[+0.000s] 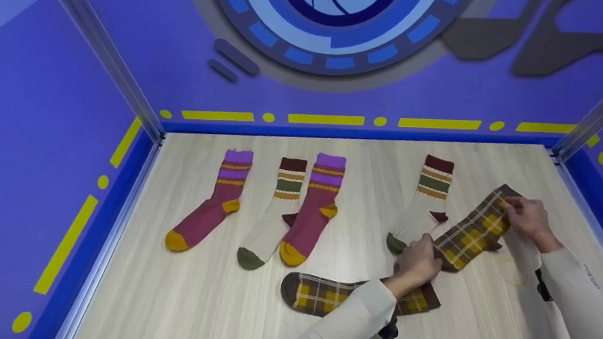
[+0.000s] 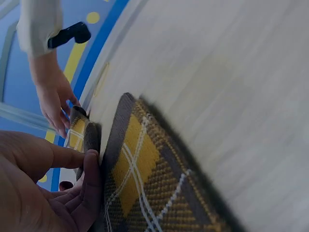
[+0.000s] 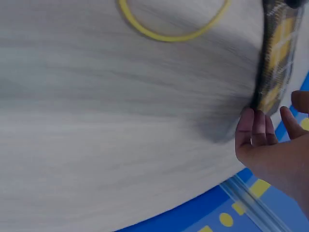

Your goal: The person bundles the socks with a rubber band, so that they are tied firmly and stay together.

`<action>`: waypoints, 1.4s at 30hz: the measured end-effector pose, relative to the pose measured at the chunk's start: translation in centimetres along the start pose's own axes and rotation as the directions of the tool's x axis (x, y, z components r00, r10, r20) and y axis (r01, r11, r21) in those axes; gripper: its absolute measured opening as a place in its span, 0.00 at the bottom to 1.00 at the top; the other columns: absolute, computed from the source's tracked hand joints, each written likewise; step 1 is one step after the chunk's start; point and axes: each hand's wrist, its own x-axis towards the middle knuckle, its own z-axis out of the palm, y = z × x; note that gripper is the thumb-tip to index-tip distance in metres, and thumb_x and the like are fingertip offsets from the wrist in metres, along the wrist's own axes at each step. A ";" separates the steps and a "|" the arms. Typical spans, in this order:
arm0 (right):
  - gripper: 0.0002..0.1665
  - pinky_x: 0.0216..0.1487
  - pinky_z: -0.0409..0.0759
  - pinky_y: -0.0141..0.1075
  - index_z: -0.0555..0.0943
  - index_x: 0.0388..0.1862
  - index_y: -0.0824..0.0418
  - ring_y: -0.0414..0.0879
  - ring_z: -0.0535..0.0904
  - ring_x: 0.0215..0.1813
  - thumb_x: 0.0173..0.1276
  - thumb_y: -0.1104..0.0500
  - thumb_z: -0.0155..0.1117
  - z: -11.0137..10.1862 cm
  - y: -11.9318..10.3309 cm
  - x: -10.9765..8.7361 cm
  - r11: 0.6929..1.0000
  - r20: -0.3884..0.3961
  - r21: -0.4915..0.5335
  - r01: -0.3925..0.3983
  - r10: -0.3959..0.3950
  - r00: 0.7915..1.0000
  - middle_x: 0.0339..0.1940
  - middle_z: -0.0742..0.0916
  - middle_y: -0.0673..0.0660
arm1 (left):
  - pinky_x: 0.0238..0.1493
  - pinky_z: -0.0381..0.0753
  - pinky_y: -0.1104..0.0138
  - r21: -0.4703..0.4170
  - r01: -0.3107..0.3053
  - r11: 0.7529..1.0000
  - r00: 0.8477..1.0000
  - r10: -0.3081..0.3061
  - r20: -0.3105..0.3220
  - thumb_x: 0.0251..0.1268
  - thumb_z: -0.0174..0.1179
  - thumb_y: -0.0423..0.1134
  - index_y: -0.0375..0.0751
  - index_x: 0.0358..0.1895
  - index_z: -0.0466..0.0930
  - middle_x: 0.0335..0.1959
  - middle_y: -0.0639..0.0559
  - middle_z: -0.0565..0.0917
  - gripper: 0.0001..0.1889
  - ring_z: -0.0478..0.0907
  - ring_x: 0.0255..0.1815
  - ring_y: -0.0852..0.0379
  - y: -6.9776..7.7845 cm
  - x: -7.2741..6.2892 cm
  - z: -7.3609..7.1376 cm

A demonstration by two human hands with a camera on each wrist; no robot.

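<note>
A brown and yellow plaid sock [image 1: 474, 236] stretches slantwise between both hands on the right. My left hand [image 1: 419, 260] pinches its toe end between thumb and fingers. At the cuff end, my right hand [image 1: 530, 220] grips the edge with its fingertips; in the right wrist view the fingers [image 3: 246, 123] meet the sock's border. A matching plaid sock [image 1: 323, 296] lies flat below, partly hidden by the left forearm. Its cuff [image 2: 135, 159] fills the front of the left wrist view. Just behind the left hand is a cream sock [image 1: 413, 225] with a striped cuff and green toe.
Further left lie a maroon sock [image 1: 202, 222] with purple cuff, another cream sock [image 1: 266, 235], and a second maroon sock [image 1: 311, 223] overlapping it. A thin yellow band [image 3: 169, 37] rests on the wooden tabletop [image 1: 183, 311]. Blue walls [image 1: 22, 161] enclose the back and sides.
</note>
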 end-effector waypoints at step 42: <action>0.33 0.41 0.77 0.36 0.70 0.62 0.76 0.55 0.77 0.46 0.75 0.47 0.49 -3.9 -2.8 -2.6 0.836 -0.020 0.252 -0.487 0.508 0.861 0.46 0.79 0.68 | 0.30 0.73 0.72 -0.473 -0.104 0.875 0.993 0.067 -0.095 0.61 0.65 0.35 0.49 0.42 0.79 0.29 0.57 0.84 0.08 0.75 0.26 0.65 -1.0 -1.5 -3.0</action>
